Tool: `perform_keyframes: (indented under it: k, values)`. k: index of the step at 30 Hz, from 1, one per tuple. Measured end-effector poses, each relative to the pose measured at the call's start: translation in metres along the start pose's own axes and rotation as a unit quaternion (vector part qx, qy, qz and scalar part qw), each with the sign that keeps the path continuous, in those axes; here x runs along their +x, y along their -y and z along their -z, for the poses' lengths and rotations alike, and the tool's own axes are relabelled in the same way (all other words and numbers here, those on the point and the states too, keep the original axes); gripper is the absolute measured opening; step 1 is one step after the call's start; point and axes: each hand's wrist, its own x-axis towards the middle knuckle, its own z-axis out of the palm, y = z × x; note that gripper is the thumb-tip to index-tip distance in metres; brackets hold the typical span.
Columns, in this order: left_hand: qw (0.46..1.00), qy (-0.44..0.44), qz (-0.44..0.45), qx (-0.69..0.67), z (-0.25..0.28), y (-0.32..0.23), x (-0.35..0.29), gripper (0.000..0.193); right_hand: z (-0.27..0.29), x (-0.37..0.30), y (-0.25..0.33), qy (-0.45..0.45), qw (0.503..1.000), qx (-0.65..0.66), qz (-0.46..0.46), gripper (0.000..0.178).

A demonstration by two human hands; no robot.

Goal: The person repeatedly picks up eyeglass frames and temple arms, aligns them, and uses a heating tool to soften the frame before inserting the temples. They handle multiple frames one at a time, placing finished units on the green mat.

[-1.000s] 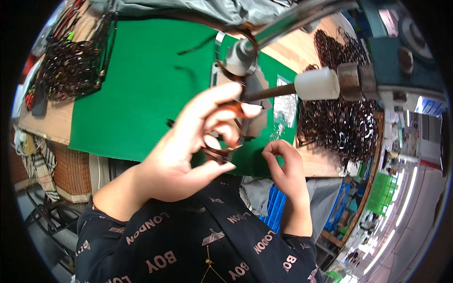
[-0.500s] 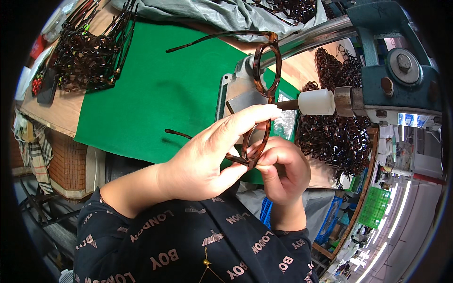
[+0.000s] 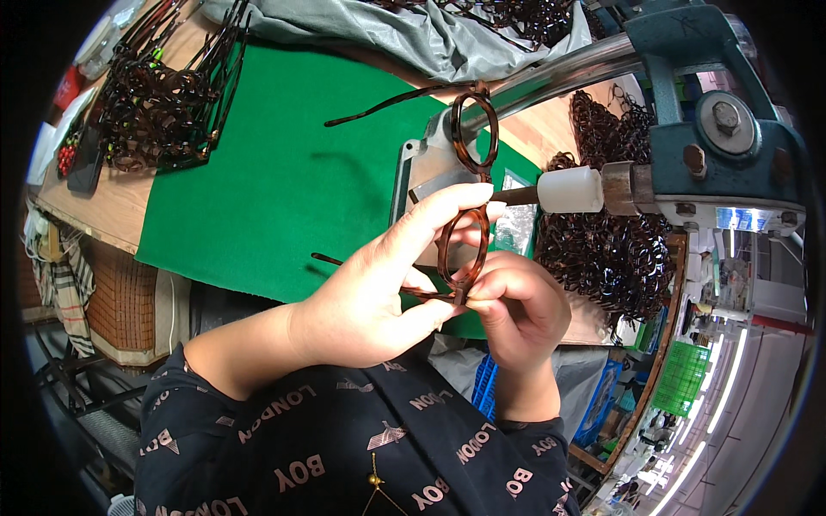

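Note:
A brown tortoiseshell eyeglass frame [image 3: 493, 129] with two round rims stands on end between my hands, its temples stretching left. My left hand [image 3: 366, 297] is closed on it, with fingers at the bridge and thumb low by the bottom rim. Finger and thumb of my right hand [image 3: 523, 314] pinch the frame's lower outer corner near the hinge. Part of the lower temple is hidden behind my left hand. Just right of the bridge, a dark rod [image 3: 516, 196] juts from a white plastic cylinder [image 3: 570, 190] on a blue-green machine [image 3: 697, 185].
Under the frame lies a green mat [image 3: 249, 189] on a wooden table. A heap of tortoiseshell frames [image 3: 159, 107] sits at the far left, another pile [image 3: 607, 249] behind the machine's head. Grey cloth [image 3: 447, 52] covers the back edge. A green basket [image 3: 682, 378] stands at right.
The frame has turned in my hands: its upper rim has moved lower and slightly left, and the upper temple now slopes down to the left. Both hands keep their grip.

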Motion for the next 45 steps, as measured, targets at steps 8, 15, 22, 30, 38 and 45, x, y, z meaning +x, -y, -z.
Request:
perform_keyframes:
  k: [8, 15, 22, 30, 38, 45]
  values:
    - [1.000, -0.002, -0.004, -0.016, -0.002, 0.000, 0.003, 0.083, 0.009, 0.003, 0.001, 0.021, 0.952, 0.240, -0.192, 0.011]
    - [0.994, -0.025, -0.042, -0.101, -0.011, 0.000, 0.005, 0.085, 0.003, -0.001, -0.009, -0.010, 0.905, 0.383, -0.185, 0.016]
    - [0.995, -0.003, -0.068, -0.071, -0.016, -0.011, 0.018, 0.087, 0.015, 0.006, 0.008, -0.020, 0.958, 0.270, -0.095, 0.015]
    - [0.993, -0.010, -0.033, -0.111, -0.018, -0.009, 0.019, 0.086, 0.021, 0.006, 0.011, 0.006, 0.972, 0.199, -0.124, 0.010]
    - [0.995, -0.018, -0.038, -0.093, -0.018, -0.008, 0.019, 0.084, 0.020, 0.004, 0.015, -0.016, 0.971, 0.181, -0.155, 0.007]
    - [0.997, -0.017, -0.038, -0.064, -0.018, -0.007, 0.020, 0.083, 0.020, 0.003, 0.015, -0.027, 0.979, 0.126, -0.156, 0.006]
